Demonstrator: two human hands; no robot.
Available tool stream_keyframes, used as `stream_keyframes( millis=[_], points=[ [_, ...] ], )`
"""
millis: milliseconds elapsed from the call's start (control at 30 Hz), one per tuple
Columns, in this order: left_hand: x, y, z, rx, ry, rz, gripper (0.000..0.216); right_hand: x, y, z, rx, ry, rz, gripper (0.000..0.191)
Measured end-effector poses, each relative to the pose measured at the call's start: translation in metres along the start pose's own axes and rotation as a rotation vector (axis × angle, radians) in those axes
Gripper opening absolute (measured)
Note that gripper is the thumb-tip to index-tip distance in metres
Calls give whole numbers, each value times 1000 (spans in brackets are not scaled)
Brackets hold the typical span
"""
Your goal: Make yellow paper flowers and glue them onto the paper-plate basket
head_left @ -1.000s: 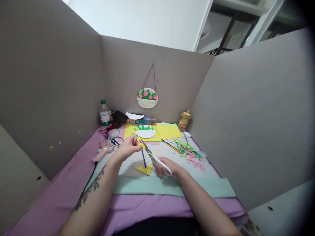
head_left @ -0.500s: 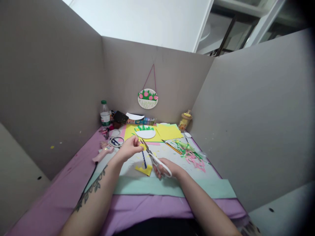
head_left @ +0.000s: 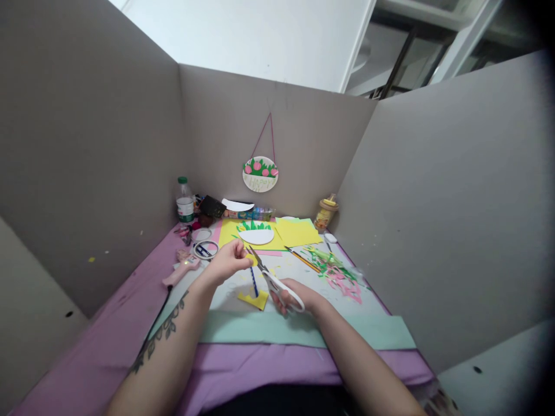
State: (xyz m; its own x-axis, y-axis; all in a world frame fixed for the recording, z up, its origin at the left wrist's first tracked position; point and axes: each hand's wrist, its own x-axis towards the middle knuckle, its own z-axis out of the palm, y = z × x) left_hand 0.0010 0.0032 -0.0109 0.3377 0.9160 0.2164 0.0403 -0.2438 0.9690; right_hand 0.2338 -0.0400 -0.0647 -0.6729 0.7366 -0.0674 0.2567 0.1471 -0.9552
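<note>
Over the middle of the worktop (head_left: 243, 362): small piece of yellow paper (head_left: 250, 260) pinched between thumb and fingers of the left hand (head_left: 233, 258); scissors (head_left: 271, 279) gripped in the right hand (head_left: 295, 293), blades slanting towards that piece. Below, nearer the front edge, yellow scrap (head_left: 259, 301). Beside the right edge, paper shreds (head_left: 336, 270); towards the left edge, glue gun (head_left: 184, 270). At the far left corner, bottle (head_left: 185, 203).

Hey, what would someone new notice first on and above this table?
Probably the oval plaque with pink and green decorations, hanging on the back partition. Next might come the open white-handled scissors in the right hand, over the middle of the table, and the tangle of green and pink strips on its right side.
</note>
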Motion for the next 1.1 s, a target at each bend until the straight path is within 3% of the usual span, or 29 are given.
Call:
stream_keyframes(
  millis=[233, 533, 800, 1100],
  points=[
    [-1, 0, -2, 10, -42, -20, 36, -4, -13, -4, -28, -1, 75, 30],
    [-4, 4, -4, 26, -141, -40, 34, -8, -9, -13, -129, -49, 41, 29],
    [-5, 5, -4, 35, -128, -50, 35, -6, -6, -13, -98, -50, 101, 8],
    [-6, 9, -3, 29, -122, -75, 37, -7, -6, -16, -112, -70, 126, 9]
  ],
)
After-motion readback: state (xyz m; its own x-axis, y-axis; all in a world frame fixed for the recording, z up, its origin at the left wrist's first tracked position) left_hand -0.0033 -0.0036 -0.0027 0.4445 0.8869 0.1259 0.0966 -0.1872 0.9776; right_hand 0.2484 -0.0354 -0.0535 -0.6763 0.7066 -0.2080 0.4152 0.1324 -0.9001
